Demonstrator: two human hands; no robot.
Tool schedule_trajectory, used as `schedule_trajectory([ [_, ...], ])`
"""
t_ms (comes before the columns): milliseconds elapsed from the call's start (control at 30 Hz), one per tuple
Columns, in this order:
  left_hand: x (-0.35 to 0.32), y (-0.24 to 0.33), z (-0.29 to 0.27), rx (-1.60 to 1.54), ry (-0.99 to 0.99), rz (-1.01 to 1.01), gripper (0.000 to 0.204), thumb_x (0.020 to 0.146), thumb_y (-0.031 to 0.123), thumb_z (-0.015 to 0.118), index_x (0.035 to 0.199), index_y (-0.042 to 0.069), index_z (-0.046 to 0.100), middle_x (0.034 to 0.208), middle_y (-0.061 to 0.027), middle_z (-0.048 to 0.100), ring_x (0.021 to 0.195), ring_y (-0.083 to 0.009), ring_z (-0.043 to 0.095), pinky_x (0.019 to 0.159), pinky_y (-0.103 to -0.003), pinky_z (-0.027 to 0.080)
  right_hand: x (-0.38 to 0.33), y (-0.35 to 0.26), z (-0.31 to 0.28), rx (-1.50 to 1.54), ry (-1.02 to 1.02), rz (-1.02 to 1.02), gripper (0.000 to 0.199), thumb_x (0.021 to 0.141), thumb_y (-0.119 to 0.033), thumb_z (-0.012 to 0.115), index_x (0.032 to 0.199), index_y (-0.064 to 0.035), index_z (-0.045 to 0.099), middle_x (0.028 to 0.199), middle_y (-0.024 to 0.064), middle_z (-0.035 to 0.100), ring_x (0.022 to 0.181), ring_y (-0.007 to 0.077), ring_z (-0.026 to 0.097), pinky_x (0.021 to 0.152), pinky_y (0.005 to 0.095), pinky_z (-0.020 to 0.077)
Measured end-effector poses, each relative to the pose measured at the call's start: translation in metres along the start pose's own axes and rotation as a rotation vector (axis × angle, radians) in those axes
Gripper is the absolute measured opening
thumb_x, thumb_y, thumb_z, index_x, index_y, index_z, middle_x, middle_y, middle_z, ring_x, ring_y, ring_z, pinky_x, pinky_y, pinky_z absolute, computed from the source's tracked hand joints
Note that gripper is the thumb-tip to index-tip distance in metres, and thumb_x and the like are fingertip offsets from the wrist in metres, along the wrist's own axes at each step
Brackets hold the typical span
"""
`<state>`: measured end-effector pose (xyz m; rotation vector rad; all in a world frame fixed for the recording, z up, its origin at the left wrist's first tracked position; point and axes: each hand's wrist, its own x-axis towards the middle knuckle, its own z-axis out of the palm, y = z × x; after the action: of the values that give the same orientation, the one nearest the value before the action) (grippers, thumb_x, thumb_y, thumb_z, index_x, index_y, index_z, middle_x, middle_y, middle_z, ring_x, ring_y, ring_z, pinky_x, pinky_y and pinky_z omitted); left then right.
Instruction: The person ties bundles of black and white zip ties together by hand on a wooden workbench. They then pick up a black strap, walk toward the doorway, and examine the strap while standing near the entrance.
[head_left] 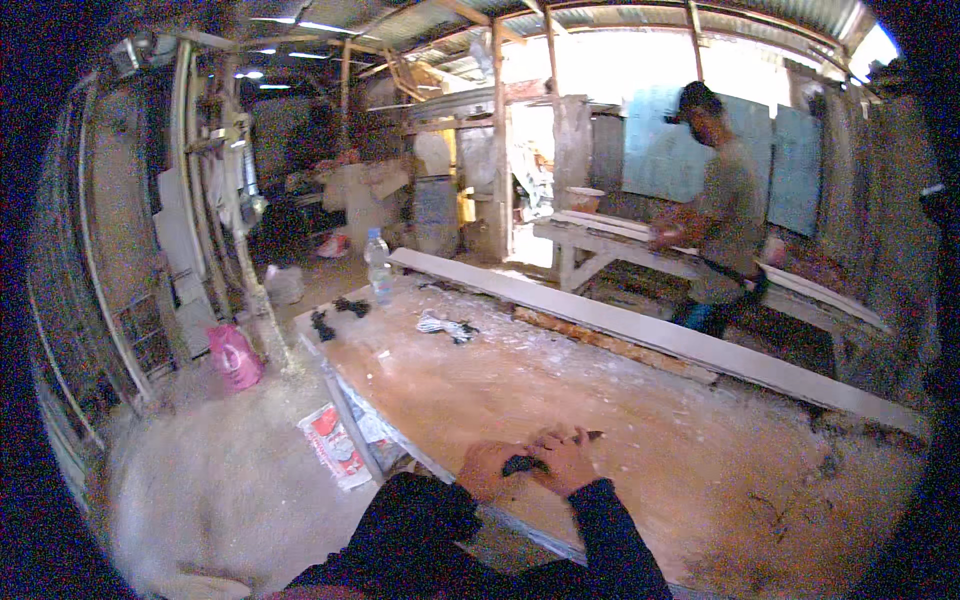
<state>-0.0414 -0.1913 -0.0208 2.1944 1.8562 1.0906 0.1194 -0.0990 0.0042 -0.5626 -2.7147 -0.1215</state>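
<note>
Over the near edge of the wooden worktable, my two hands are close together. My left hand has its fingers curled against a small black clump, which shows between the hands. My right hand presses on the same clump from the other side, its fingers bent. A thin dark tip sticks out past the right fingers. What the clump is made of cannot be made out. Similar black clumps lie at the table's far left corner, near a clear plastic bottle with a blue cap.
A striped cloth bundle rests on the tabletop. A long pale board runs along its far side. Beyond it, a person stands at another bench. Left on the floor are a pink bag and a red-and-white sack.
</note>
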Motion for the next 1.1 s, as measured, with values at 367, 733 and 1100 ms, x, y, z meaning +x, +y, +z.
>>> schedule_trajectory([
  [367,-0.064,-0.084,-0.013,-0.158,0.108,0.097,0.045,0.077,0.027,0.058,0.116,0.007,0.047,0.117,-0.0151,0.048,0.106,-0.0337,0.047,0.09,-0.042,0.038,0.019,-0.018,0.002,0.147,-0.08,0.027,0.048,0.059,-0.02,0.07,0.104,-0.02,0.056,0.116,0.0055,0.051,0.111,0.0288,0.043,0.091,0.0519,0.0267],
  [733,-0.233,-0.243,-0.129,-0.414,0.235,-0.512,0.048,0.083,0.019,0.048,0.127,0.008,0.035,0.123,-0.0149,0.043,0.108,-0.0258,0.047,0.091,-0.036,0.037,0.192,-0.078,0.038,0.151,-0.325,0.075,0.041,0.065,-0.022,0.065,0.105,-0.0195,0.056,0.109,0.0073,0.055,0.101,0.0267,0.05,0.087,0.0466,0.0314],
  [1100,-0.452,-0.307,-0.265,-0.26,0.566,-1.367,0.063,0.074,0.011,0.059,0.129,0.012,0.028,0.104,-0.0125,0.052,0.088,-0.023,0.052,0.076,-0.033,0.045,0.46,-0.198,0.19,0.01,-0.06,0.343,0.052,0.061,-0.033,0.066,0.108,-0.0162,0.052,0.108,0.0069,0.052,0.104,0.0274,0.046,0.096,0.0556,0.0214],
])
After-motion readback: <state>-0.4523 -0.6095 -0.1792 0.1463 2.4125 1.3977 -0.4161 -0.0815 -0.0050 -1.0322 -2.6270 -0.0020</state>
